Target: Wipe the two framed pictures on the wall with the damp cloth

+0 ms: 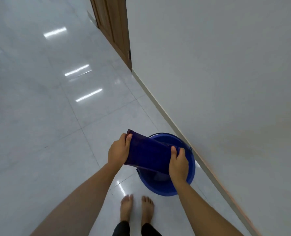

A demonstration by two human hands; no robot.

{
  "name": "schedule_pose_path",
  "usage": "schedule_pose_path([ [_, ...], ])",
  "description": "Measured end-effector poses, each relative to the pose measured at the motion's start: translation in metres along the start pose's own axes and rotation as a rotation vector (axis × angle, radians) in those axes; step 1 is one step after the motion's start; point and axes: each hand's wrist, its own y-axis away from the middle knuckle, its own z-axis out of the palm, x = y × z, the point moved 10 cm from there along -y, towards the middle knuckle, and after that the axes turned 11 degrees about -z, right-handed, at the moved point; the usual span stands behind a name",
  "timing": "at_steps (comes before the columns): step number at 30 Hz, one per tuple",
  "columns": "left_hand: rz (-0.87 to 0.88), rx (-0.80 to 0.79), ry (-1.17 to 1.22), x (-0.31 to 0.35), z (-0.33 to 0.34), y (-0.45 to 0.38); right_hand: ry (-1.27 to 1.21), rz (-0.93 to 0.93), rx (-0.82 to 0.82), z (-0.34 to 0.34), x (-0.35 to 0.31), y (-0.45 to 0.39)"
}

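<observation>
1. The left hand [118, 151] and right hand [178, 163] each pinch one end of the dark blue cloth [148, 153], both grips closed on it, stretching it flat
2. The cloth hangs over the blue bucket [191, 169] on the floor [56, 133], likely so drips fall inside
3. No framed pictures show on the wall [226, 65], so wiping is probably not yet begun

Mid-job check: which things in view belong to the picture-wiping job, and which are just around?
Part of the job:
- dark blue cloth, held stretched over the bucket
- left hand and right hand, each gripping one end of it
- blue bucket on the floor by the wall

Just there:
- wooden door
- baseboard
- tiled floor

No framed pictures in view.
</observation>
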Motion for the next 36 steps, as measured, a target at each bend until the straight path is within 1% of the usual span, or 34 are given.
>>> schedule_pose_path([
  [8, 0.009, -0.062, -0.082, -0.041, 0.08, -0.083, 0.024, 0.105, -0.033, 0.081, 0.077, -0.036],
  [15, 0.035, -0.091, -0.135, -0.073, 0.139, -0.139, 0.0, 0.212, -0.154, 0.149, 0.149, -0.069],
  [21, 0.055, -0.046, -0.187, -0.089, 0.179, -0.178, -0.078, 0.252, -0.176, 0.188, 0.192, -0.095],
  [23, 0.017, -0.042, -0.204, -0.097, 0.189, -0.187, -0.143, 0.325, -0.24, 0.203, 0.206, -0.097],
  [24, -0.021, -0.061, -0.202, -0.104, 0.194, -0.19, -0.185, 0.371, -0.286, 0.212, 0.211, -0.094],
  [26, -0.091, -0.188, -0.275, -0.12, 0.21, -0.189, -0.233, 0.418, -0.414, 0.225, 0.215, -0.084],
  [28, -0.043, -0.341, -0.501, -0.128, 0.23, -0.175, -0.21, 0.436, -0.556, 0.235, 0.217, -0.069],
  [29, -0.004, -0.412, -0.568, -0.127, 0.235, -0.165, -0.188, 0.452, -0.605, 0.235, 0.215, -0.062],
  [31, 0.007, -0.549, -0.566, -0.126, 0.242, -0.145, -0.171, 0.462, -0.64, 0.23, 0.21, -0.052],
  [32, 0.006, -0.569, -0.544, -0.123, 0.241, -0.138, -0.174, 0.459, -0.631, 0.225, 0.207, -0.05],
  [34, 0.012, -0.559, -0.534, -0.107, 0.228, -0.123, -0.167, 0.473, -0.611, 0.207, 0.198, -0.044],
  [36, -0.004, -0.533, -0.542, -0.091, 0.211, -0.114, -0.072, 0.464, -0.606, 0.186, 0.187, -0.04],
])
